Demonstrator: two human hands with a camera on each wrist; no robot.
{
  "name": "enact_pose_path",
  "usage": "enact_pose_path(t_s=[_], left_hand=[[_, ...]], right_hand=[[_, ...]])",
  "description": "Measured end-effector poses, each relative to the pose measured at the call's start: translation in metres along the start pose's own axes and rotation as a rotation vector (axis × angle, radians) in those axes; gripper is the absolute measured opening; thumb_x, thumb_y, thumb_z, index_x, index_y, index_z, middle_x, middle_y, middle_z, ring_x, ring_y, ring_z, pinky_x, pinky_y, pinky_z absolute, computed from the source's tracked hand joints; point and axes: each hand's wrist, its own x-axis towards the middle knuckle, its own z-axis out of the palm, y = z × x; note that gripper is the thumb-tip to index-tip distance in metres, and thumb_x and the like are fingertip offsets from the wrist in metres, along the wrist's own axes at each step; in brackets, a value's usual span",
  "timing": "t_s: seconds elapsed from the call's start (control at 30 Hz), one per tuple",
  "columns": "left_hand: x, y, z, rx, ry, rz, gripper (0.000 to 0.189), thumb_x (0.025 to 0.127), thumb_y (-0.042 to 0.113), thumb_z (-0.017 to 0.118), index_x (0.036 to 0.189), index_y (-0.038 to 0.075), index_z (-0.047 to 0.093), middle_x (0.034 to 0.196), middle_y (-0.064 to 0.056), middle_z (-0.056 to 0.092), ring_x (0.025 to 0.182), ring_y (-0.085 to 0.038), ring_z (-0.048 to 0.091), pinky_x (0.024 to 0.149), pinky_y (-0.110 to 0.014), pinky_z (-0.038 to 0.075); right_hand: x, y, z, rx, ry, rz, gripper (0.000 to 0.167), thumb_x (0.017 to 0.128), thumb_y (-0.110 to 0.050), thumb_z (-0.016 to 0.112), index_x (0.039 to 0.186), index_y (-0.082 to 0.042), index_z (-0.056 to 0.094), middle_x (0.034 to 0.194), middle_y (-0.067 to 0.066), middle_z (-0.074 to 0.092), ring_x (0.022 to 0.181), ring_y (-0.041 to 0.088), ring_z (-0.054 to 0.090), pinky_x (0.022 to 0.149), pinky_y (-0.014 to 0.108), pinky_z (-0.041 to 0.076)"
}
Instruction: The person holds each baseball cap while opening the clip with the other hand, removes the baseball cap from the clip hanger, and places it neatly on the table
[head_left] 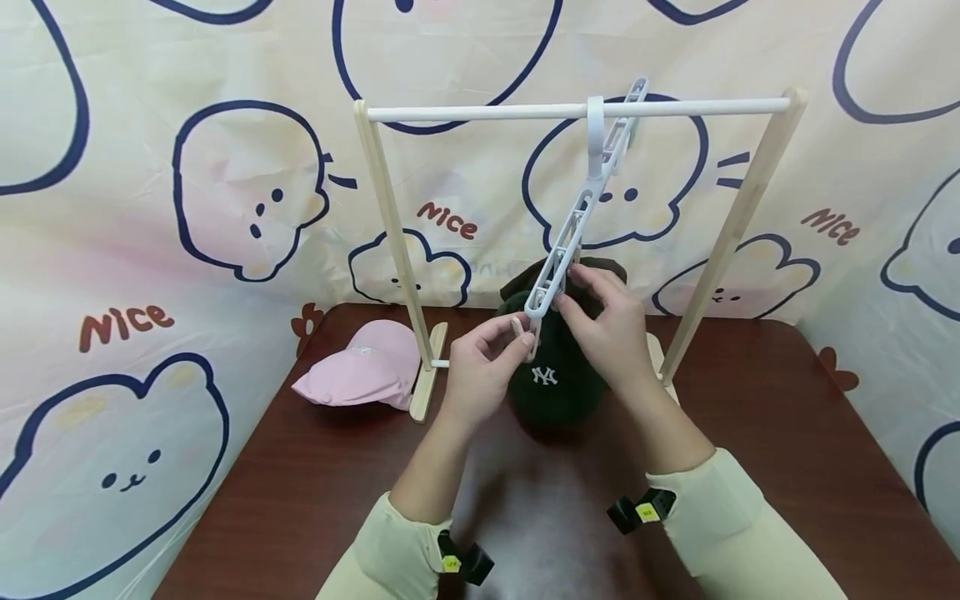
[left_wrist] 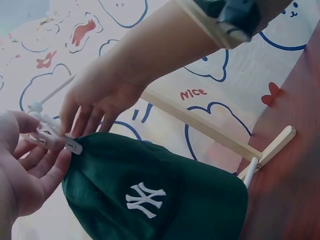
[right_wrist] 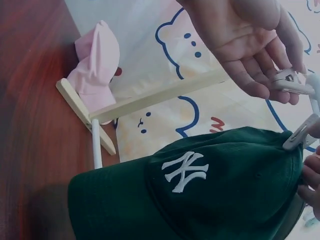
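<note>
A white clip hanger (head_left: 577, 218) hangs by its hook from the rod of a wooden rack, its near end tilted down toward me. My left hand (head_left: 483, 367) pinches a clip (right_wrist: 287, 80) at that near end, thumb against fingers. Below hangs a dark green cap (head_left: 551, 404) with a white NY logo, its edge caught in another white clip (right_wrist: 300, 134). My right hand (head_left: 611, 325) pinches that clip, its other fingers lying against the cap in the right wrist view. A dark brown cap (head_left: 611, 267) shows behind the green one, mostly hidden.
The rack's white rod (head_left: 480, 112) spans two wooden uprights, the right one (head_left: 731, 242) beside my right forearm. A pink cap (head_left: 371, 367) lies at the rack's left foot (head_left: 423, 392). The brown table (head_left: 795, 467) meets a cartoon-printed cloth behind.
</note>
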Motion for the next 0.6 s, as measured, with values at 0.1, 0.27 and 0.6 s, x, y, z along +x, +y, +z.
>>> enact_pose_path(t_s=[0.1, 0.27, 0.6], left_hand=[[-0.002, -0.004, 0.000, -0.044, -0.032, -0.030, 0.027, 0.094, 0.010, 0.065, 0.119, 0.000, 0.067, 0.108, -0.018, 0.071, 0.087, -0.015, 0.069, 0.084, -0.031, 0.058], [-0.009, -0.015, -0.001, -0.006, -0.165, -0.117, 0.026, 0.097, 0.012, 0.061, 0.118, -0.004, 0.065, 0.106, -0.021, 0.071, 0.086, -0.020, 0.071, 0.082, -0.035, 0.059], [-0.020, -0.005, 0.006, 0.215, -0.558, -0.173, 0.030, 0.099, 0.022, 0.060, 0.116, -0.001, 0.069, 0.104, -0.019, 0.073, 0.089, -0.021, 0.072, 0.082, -0.032, 0.058]], right_hand=[[0.005, -0.002, 0.002, 0.045, -0.074, 0.052, 0.042, 0.092, -0.027, 0.070, 0.130, -0.012, 0.064, 0.121, 0.004, 0.069, 0.112, 0.016, 0.065, 0.106, 0.041, 0.045], [0.008, -0.004, 0.004, 0.130, -0.122, 0.121, 0.036, 0.093, -0.024, 0.069, 0.125, -0.009, 0.067, 0.110, 0.006, 0.073, 0.103, 0.017, 0.069, 0.101, 0.037, 0.050], [0.010, -0.037, 0.003, 0.160, -0.088, 0.112, 0.026, 0.091, -0.003, 0.066, 0.115, 0.007, 0.065, 0.097, 0.022, 0.070, 0.081, 0.016, 0.063, 0.078, 0.015, 0.051]])
